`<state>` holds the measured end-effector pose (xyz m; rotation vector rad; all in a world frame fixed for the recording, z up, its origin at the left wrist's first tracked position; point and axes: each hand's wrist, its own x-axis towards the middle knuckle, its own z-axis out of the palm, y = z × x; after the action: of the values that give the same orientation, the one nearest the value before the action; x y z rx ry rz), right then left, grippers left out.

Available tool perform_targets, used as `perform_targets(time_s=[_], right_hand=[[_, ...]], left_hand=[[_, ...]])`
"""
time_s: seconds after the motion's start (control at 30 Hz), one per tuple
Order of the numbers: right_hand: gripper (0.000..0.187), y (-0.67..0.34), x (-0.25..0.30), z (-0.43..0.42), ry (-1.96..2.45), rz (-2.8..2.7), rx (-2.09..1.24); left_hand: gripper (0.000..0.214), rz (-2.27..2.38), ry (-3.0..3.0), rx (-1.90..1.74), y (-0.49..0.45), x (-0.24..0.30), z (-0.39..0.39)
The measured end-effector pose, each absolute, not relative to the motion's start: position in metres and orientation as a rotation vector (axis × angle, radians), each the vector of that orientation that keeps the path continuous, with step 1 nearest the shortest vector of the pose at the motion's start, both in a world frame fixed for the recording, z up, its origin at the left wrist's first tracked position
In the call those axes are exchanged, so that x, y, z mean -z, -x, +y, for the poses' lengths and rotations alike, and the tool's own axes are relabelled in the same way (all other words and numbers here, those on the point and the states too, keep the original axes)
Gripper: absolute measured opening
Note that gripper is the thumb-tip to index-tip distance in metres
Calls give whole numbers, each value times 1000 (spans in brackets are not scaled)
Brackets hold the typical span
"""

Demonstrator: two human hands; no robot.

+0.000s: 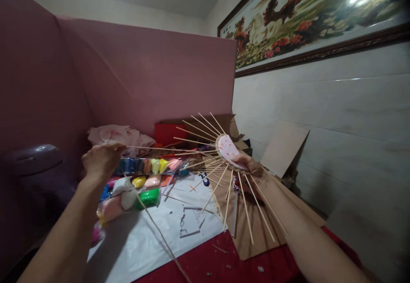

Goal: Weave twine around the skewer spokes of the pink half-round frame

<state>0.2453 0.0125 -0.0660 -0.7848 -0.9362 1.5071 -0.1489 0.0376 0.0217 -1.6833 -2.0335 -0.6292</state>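
My right hand (253, 170) grips a round woven base (228, 150) with a pink dotted centre, held up and tilted above the table. Several thin wooden spokes (245, 208) fan out from it in all directions. My left hand (101, 160) is raised at the left, fingers pinched on a long thin cane strand (160, 150) that runs across to the base. A loose length of the strand (162, 238) trails down toward me over the table.
Packets of coloured modelling clay (144, 179) lie on white paper (166, 227) over a red tablecloth (221, 261). Brown cardboard (253, 231) lies under the base and another sheet (283, 148) leans on the right wall. A pink partition (144, 74) closes the back and left.
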Motion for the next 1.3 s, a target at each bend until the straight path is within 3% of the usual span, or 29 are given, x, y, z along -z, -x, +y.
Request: perform_targets(time_s=[0.1,0.3,0.73,0.97,1.1,1.3], right_hand=[[34,-247,64,13,776,-915,-1522],[22,-247,63,13,748,-871,-1529],[18,-240,63,0,761,-859,-1502],[19,-243,60,6,774,-890,-1493],[13,-243,62,8,761,-856,-1528],[15,-239,63,13,762,-800,-1565]], left_hand=[[39,-2088,1800,812,150,-12,47],[45,-2185,2388,1774,126,8,63],[6,-2198,2948,2457,109,27,68],[25,-2358,2703,2911,98,24,64],[23,-2462,2630,2995,93,22,63],[20,-2494,2794,2736,94,28,65]])
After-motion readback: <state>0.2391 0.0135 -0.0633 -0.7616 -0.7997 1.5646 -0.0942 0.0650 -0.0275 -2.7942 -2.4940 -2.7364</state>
